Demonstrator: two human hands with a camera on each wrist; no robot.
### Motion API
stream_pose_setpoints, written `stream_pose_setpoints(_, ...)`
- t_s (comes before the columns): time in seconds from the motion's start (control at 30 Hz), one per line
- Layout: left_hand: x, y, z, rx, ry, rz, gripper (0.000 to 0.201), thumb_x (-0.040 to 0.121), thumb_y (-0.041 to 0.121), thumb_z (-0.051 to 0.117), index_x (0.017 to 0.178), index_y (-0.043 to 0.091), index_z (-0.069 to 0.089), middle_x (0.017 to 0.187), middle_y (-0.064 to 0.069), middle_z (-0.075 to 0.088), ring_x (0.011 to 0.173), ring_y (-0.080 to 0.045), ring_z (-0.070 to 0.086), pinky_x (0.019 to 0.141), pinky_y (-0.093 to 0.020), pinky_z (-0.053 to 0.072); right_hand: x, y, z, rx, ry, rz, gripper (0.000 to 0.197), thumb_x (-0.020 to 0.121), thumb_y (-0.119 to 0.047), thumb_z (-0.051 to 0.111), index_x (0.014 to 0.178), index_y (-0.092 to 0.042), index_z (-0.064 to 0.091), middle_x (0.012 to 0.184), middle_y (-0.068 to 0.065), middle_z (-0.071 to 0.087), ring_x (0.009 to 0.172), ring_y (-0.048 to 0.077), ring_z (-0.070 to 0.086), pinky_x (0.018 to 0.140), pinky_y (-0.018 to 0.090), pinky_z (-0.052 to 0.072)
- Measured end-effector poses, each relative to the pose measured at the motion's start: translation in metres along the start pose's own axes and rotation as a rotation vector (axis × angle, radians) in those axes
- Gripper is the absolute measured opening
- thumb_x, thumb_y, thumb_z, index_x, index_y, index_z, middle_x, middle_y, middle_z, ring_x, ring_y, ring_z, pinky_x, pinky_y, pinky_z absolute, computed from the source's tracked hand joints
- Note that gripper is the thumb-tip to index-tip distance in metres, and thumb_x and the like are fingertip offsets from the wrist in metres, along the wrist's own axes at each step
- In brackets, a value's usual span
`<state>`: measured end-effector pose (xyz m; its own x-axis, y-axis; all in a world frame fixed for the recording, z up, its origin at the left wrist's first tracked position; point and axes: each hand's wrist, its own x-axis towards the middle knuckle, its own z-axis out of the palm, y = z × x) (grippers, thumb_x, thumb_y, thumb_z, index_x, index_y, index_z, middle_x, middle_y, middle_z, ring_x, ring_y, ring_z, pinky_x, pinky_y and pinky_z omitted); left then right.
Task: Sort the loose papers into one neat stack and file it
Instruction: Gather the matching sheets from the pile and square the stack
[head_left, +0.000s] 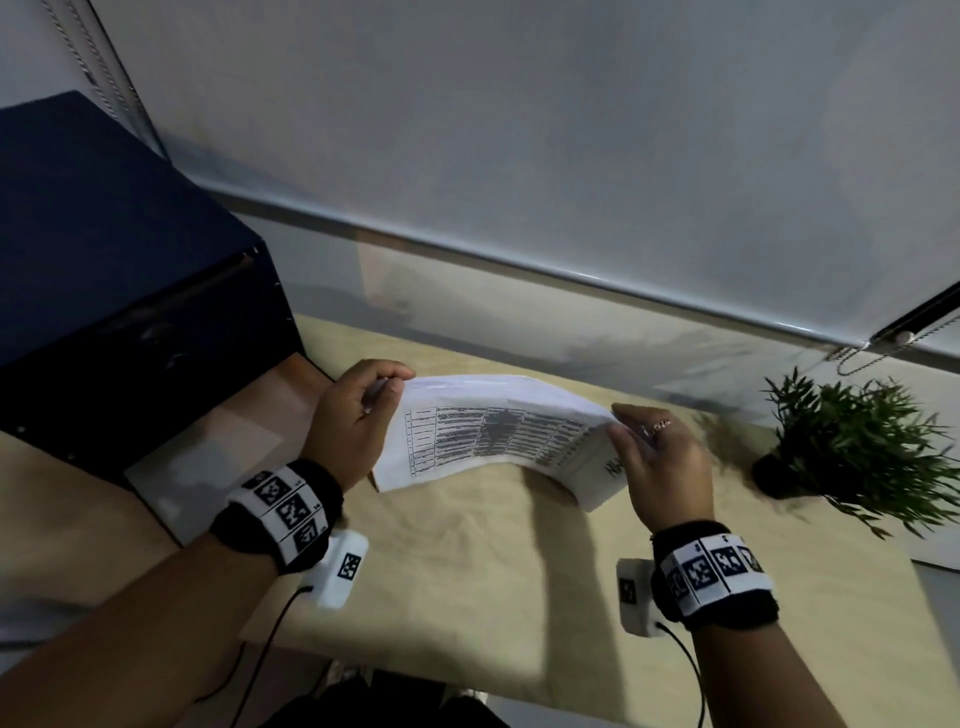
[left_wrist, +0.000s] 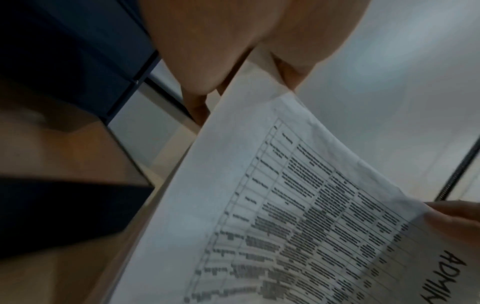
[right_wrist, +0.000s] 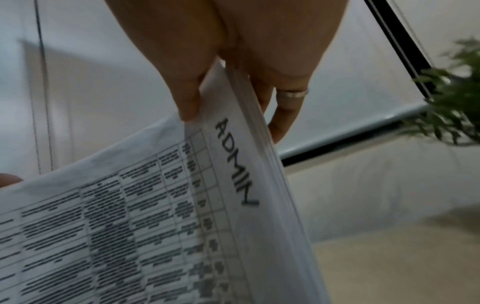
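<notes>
A stack of white papers (head_left: 493, 431) is held up above the beige table (head_left: 467, 571), bowed upward in the middle. Its top sheet (left_wrist: 298, 205) carries a printed table, and "ADMIN" (right_wrist: 236, 162) is handwritten near its right edge. My left hand (head_left: 358, 415) pinches the stack's left end between thumb and fingers. My right hand (head_left: 660, 457), with a ring on one finger, pinches the right end, thumb (right_wrist: 189, 98) on top and fingers behind. The right wrist view shows several sheet edges (right_wrist: 262, 131) lined up together.
A dark blue box-like cabinet (head_left: 119, 270) stands at the left on the table, close to my left hand. A small potted green plant (head_left: 852, 447) stands at the right. A lowered white blind (head_left: 519, 130) with bead chains hangs behind the table.
</notes>
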<state>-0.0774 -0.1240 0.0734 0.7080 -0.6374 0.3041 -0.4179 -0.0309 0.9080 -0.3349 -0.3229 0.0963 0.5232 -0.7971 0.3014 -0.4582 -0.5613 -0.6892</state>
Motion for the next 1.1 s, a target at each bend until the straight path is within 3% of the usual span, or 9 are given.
stream_pose_setpoints(0.13,0.014,0.008,-0.009,0.426,-0.253,0.021,0.041,0.080,0.028,0.072,0.119,0.024,0.059,0.110,0.010,0.065,0.102,-0.009,0.060,0.091,-0.028,0.047,0.007,-0.017,-0.001,-0.457,-0.141,-0.026,0.037,0.080,-0.025,0.074,0.117,-0.021,0.068,0.112,0.003,0.071,0.100,0.030,0.067,0.084,0.042,0.056)
stream_pose_setpoints(0.23,0.022,0.017,-0.009,0.705,-0.314,0.056,0.022,0.081,0.025,0.072,0.102,0.023,0.065,0.099,0.004,0.071,0.096,-0.025,0.065,0.082,-0.039,0.051,0.012,-0.027,0.003,-0.591,-0.224,0.010,0.020,0.081,-0.027,0.070,0.100,-0.021,0.070,0.102,0.007,0.072,0.093,0.035,0.067,0.077,0.040,0.051)
stream_pose_setpoints(0.33,0.025,0.025,-0.013,0.797,-0.325,0.086,0.016,0.081,0.027,0.070,0.095,0.028,0.060,0.092,0.007,0.069,0.089,-0.024,0.063,0.075,-0.037,0.049,0.015,-0.031,-0.004,-0.614,-0.216,-0.017,0.010,0.079,-0.024,0.070,0.086,-0.019,0.066,0.089,0.009,0.072,0.084,0.036,0.066,0.068,0.037,0.048)
stream_pose_setpoints(0.5,0.020,0.024,-0.009,1.081,-0.482,0.132,0.027,0.082,0.037,0.067,0.103,0.029,0.052,0.099,0.008,0.065,0.095,-0.022,0.062,0.069,-0.036,0.035,0.002,-0.033,0.000,-0.710,-0.334,0.002,0.030,0.079,-0.032,0.069,0.107,-0.022,0.063,0.100,0.006,0.071,0.092,0.032,0.066,0.074,0.039,0.051)
stream_pose_setpoints(0.67,0.022,0.027,-0.006,1.096,-0.505,0.147,0.021,0.084,0.038,0.068,0.094,0.024,0.055,0.089,0.003,0.069,0.086,-0.025,0.067,0.063,-0.033,0.038,0.002,-0.034,-0.001,-0.760,-0.360,0.002,0.022,0.084,-0.029,0.067,0.103,-0.017,0.065,0.095,0.011,0.073,0.086,0.038,0.068,0.065,0.037,0.048)
stream_pose_setpoints(0.8,0.016,0.025,-0.008,1.066,-0.583,0.098,0.026,0.083,0.035,0.067,0.097,0.024,0.048,0.091,0.002,0.068,0.087,-0.026,0.066,0.069,-0.036,0.050,-0.002,-0.036,-0.004,-0.811,-0.368,0.010,0.024,0.084,-0.036,0.065,0.104,-0.023,0.063,0.096,0.008,0.073,0.087,0.035,0.069,0.062,0.033,0.041)
stream_pose_setpoints(0.9,0.019,0.034,-0.002,1.116,-0.588,0.118,0.036,0.081,0.046,0.063,0.105,0.026,0.044,0.099,0.004,0.067,0.095,-0.027,0.064,0.070,-0.037,0.037,-0.003,-0.035,-0.004,-0.838,-0.407,0.025,0.021,0.088,-0.037,0.061,0.104,-0.023,0.063,0.098,0.008,0.072,0.090,0.034,0.068,0.061,0.032,0.038)
stream_pose_setpoints(1.0,0.024,0.056,0.023,1.110,-0.645,0.185,0.038,0.082,0.049,0.058,0.111,0.028,0.043,0.103,0.005,0.067,0.098,-0.026,0.064,0.071,-0.038,0.034,-0.003,-0.048,-0.005,-0.823,-0.365,-0.026,0.013,0.083,-0.029,0.069,0.091,-0.019,0.067,0.081,0.011,0.072,0.073,0.037,0.068,0.054,0.030,0.033)
stream_pose_setpoints(1.1,0.019,0.083,0.058,1.058,-0.671,0.272,0.030,0.082,0.026,0.058,0.111,0.025,0.047,0.097,-0.001,0.068,0.088,-0.030,0.066,0.067,-0.036,0.040,0.003,-0.061,-0.007,-0.816,-0.267,-0.132,0.019,0.067,-0.020,0.083,0.072,-0.019,0.065,0.059,0.008,0.067,0.049,0.033,0.063,0.045,0.024,0.029)
